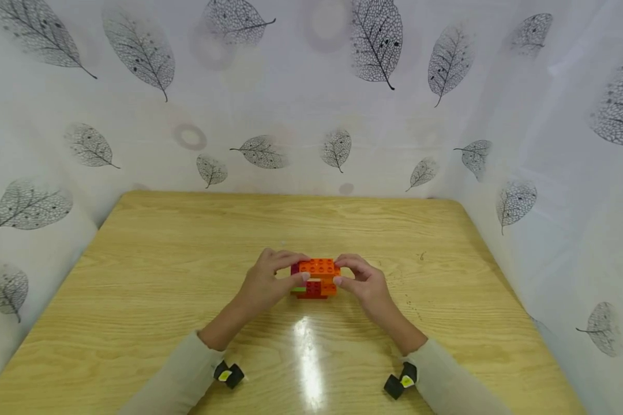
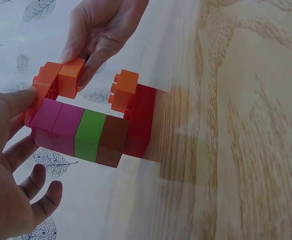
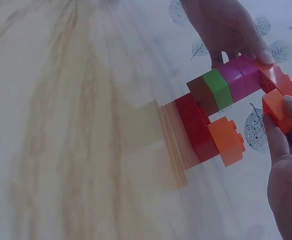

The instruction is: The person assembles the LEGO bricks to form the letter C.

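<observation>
A toy building-brick structure stands on the table, with a red brick [image 2: 142, 120] at its base. Brown [image 2: 112, 141], green [image 2: 90, 134] and magenta bricks [image 2: 58, 125] are stacked up its left side, with a long orange brick [image 1: 320, 267] across the top. My left hand [image 1: 262, 282] grips that top's left end between thumb and fingers. My right hand [image 1: 367, 288] pinches a small orange brick [image 3: 276, 107] under the top's right end. Another orange brick [image 2: 125, 91] sits on the red base's right end, with a gap above it.
The wooden table [image 1: 187, 242] is backed and flanked by a white cloth [image 1: 301, 104] with a leaf print. Dark wrist straps [image 1: 229, 374] show at both sleeves. Light glares off the table's front.
</observation>
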`<state>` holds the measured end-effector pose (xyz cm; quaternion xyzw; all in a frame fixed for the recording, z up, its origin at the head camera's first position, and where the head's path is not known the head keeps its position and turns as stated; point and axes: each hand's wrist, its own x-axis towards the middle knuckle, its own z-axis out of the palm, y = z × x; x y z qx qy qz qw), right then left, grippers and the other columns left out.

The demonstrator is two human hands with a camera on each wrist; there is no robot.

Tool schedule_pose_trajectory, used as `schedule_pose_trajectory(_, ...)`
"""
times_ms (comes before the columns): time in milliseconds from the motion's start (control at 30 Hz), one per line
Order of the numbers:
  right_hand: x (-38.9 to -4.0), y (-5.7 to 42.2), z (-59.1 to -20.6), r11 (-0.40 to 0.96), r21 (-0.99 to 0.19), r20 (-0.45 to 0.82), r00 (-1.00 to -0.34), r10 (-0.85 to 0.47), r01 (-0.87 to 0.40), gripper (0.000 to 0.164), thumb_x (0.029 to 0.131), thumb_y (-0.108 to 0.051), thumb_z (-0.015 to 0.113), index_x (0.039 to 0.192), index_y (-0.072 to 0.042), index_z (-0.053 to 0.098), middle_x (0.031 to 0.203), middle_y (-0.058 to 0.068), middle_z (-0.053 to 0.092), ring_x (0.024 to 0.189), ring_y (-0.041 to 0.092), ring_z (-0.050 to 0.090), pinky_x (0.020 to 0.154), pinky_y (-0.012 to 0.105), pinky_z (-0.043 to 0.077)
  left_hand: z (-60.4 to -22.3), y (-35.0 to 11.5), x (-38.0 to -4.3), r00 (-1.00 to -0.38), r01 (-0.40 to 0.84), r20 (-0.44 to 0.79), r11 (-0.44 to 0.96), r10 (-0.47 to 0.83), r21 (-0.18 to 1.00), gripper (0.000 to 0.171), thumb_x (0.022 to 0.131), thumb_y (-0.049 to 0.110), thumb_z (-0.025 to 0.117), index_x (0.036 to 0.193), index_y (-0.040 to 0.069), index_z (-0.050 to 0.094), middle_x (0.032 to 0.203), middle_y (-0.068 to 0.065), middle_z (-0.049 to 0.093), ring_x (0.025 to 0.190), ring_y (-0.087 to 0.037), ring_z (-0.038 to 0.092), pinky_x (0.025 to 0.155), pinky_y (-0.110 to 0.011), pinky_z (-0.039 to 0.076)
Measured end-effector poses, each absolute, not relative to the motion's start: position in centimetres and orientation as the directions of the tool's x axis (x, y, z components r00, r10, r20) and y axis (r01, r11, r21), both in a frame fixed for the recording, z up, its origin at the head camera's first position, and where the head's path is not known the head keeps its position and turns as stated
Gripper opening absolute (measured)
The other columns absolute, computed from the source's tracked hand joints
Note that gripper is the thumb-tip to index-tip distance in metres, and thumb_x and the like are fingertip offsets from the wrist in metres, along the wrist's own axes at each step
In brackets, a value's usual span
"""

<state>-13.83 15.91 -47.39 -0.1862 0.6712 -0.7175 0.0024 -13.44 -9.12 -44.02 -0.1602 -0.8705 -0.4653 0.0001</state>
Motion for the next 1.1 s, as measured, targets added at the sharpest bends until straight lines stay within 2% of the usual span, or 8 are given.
schedule_pose_trajectory(100, -13.8, 15.8, -47.2, -0.132, -0.965, 0.252, -0.937, -0.242, -0.226, 0.028, 0.089, 0.004, 0.072, 0.111, 0.017, 0.062, 0.122, 0.007, 0.061, 0.122, 0.018, 0.056, 0.099, 0.025, 0.051, -44.0, -9.1, -13.5, -0.948, 0.281, 0.150, 0.523, 0.280, 0.805, 0.037, 0.092, 0.048, 0.071, 0.127, 0.035, 0.070, 0.126, 0.014, 0.064, 0.097, -0.031, 0.046, 0.068, -0.033, 0.044)
schedule_pose_trajectory(233, -13.8, 15.8, -47.1, -0.170, -0.968, 0.219, -0.948, -0.231, -0.182, 0.029, 0.089, 0.004, 0.072, 0.111, 0.018, 0.061, 0.122, 0.005, 0.060, 0.122, 0.018, 0.056, 0.097, 0.024, 0.052, -44.0, -9.1, -13.5, -0.949, 0.278, 0.146, 0.520, 0.281, 0.807, 0.039, 0.092, 0.047, 0.071, 0.128, 0.032, 0.070, 0.126, 0.013, 0.063, 0.096, -0.031, 0.046, 0.068, -0.033, 0.044)
schedule_pose_trajectory(500, -14.0, 15.8, -47.3, -0.216, -0.958, 0.245, -0.932, -0.266, -0.190, 0.020, 0.089, 0.007, 0.070, 0.108, 0.008, 0.063, 0.121, 0.002, 0.059, 0.121, 0.017, 0.055, 0.096, 0.024, 0.052, -44.1, -9.1, -13.5, -0.946, 0.295, 0.167, 0.524, 0.277, 0.799, 0.035, 0.091, 0.046, 0.073, 0.125, 0.037, 0.070, 0.126, 0.013, 0.065, 0.099, -0.030, 0.047, 0.070, -0.034, 0.042)
schedule_pose_trajectory(633, -14.1, 16.0, -47.4, -0.222, -0.952, 0.276, -0.909, -0.312, -0.213, 0.022, 0.091, 0.007, 0.067, 0.111, 0.008, 0.059, 0.124, 0.003, 0.056, 0.121, 0.017, 0.055, 0.091, 0.023, 0.054, -44.3, -9.2, -13.6, -0.942, 0.317, 0.195, 0.530, 0.273, 0.787, 0.036, 0.090, 0.046, 0.074, 0.124, 0.036, 0.071, 0.125, 0.012, 0.067, 0.100, -0.029, 0.047, 0.072, -0.035, 0.041)
schedule_pose_trajectory(800, -14.2, 16.3, -47.3, -0.171, -0.958, 0.278, -0.891, -0.360, -0.230, 0.030, 0.092, 0.004, 0.068, 0.117, 0.014, 0.054, 0.128, 0.003, 0.055, 0.124, 0.015, 0.054, 0.089, 0.023, 0.055, -44.2, -9.2, -13.4, -0.948, 0.296, 0.180, 0.519, 0.263, 0.802, 0.035, 0.090, 0.046, 0.074, 0.124, 0.038, 0.070, 0.127, 0.014, 0.065, 0.100, -0.028, 0.046, 0.074, -0.036, 0.038)
schedule_pose_trajectory(967, -14.5, 16.9, -46.7, -0.073, -0.967, 0.251, -0.881, -0.401, -0.242, 0.033, 0.094, -0.001, 0.069, 0.123, 0.009, 0.057, 0.134, 0.013, 0.052, 0.124, 0.013, 0.055, 0.094, 0.027, 0.054, -44.0, -9.0, -13.3, -0.949, 0.283, 0.160, 0.510, 0.271, 0.813, 0.035, 0.091, 0.044, 0.073, 0.126, 0.036, 0.069, 0.129, 0.013, 0.064, 0.104, -0.029, 0.045, 0.079, -0.038, 0.038)
schedule_pose_trajectory(1100, -14.8, 17.4, -46.1, -0.006, -0.970, 0.221, -0.869, -0.444, -0.244, 0.035, 0.095, -0.005, 0.069, 0.128, 0.003, 0.058, 0.137, 0.020, 0.049, 0.125, 0.024, 0.056, 0.097, 0.030, 0.054, -43.8, -9.1, -13.2, -0.948, 0.278, 0.152, 0.496, 0.280, 0.822, 0.042, 0.092, 0.043, 0.073, 0.131, 0.032, 0.067, 0.132, 0.010, 0.063, 0.107, -0.028, 0.045, 0.082, -0.039, 0.041)
